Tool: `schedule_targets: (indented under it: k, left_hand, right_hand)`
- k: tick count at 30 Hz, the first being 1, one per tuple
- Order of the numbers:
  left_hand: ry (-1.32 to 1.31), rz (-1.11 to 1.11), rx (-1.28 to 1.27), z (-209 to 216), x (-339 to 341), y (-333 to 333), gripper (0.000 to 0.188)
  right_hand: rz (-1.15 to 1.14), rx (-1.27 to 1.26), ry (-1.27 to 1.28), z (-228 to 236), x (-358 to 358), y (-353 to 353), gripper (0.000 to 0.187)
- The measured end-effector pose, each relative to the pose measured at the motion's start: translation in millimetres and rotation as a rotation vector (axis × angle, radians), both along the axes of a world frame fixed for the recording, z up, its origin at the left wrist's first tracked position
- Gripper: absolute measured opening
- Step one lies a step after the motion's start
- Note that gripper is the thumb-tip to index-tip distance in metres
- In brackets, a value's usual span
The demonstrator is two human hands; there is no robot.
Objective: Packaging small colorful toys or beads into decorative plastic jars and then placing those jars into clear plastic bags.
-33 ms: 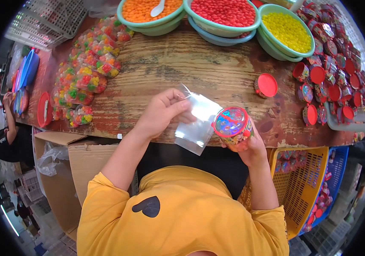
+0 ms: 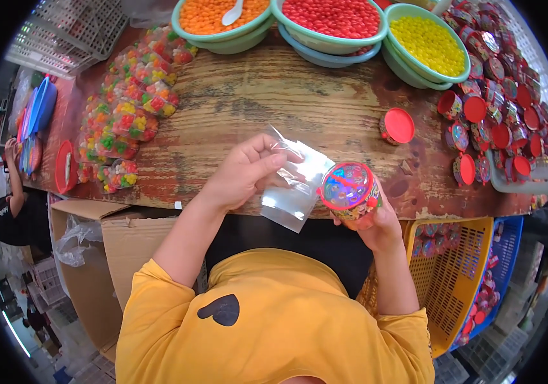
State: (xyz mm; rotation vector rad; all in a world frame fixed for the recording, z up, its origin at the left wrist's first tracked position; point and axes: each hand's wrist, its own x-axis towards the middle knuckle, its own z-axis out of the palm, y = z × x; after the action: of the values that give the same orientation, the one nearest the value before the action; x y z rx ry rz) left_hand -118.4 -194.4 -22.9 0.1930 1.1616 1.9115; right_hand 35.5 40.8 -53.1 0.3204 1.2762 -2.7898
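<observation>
Between the thumb and fingers of my left hand (image 2: 246,168) is a clear plastic bag (image 2: 293,192), its surface glinting. My right hand (image 2: 379,221) is wrapped round a small red round toy drum (image 2: 349,187), tilted so its shiny patterned top faces up. The bag's right edge lies close beside the drum; whether they touch I cannot tell. Both hands are just above the table's near edge. Farther right, one like drum (image 2: 397,126) with a plain red face lies alone on the wood.
Bowls of orange (image 2: 223,40), red (image 2: 331,46) and yellow candies (image 2: 437,77) line the far side. Filled candy bags (image 2: 130,121) are heaped at left, many drums (image 2: 501,121) at right. An open cardboard box (image 2: 136,256) and a yellow crate (image 2: 456,281) stand below the near edge.
Almost nothing differs. The bag has shifted slightly in my left fingers, and the view has moved a little; my right hand keeps its hold on the drum.
</observation>
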Motion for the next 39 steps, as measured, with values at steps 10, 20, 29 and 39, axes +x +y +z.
schedule_targets:
  k: [10,20,29,39]
  left_hand:
    - [-0.264,-0.336,0.476,7,18,18,0.042]
    - [0.428,-0.387,-0.16,29,11,32,0.018]
    - [1.026,0.126,0.026,27,34,51,0.095]
    - [0.866,-0.114,-0.119,0,86,99,0.093]
  right_hand:
    - [0.097,0.176,0.079,24,24,32,0.092]
    - [0.017,0.375,0.077,25,29,31,0.089]
    - [-0.192,0.249,0.145,18,34,19,0.104]
    - [-0.205,-0.35,0.029,31,56,-1,0.119]
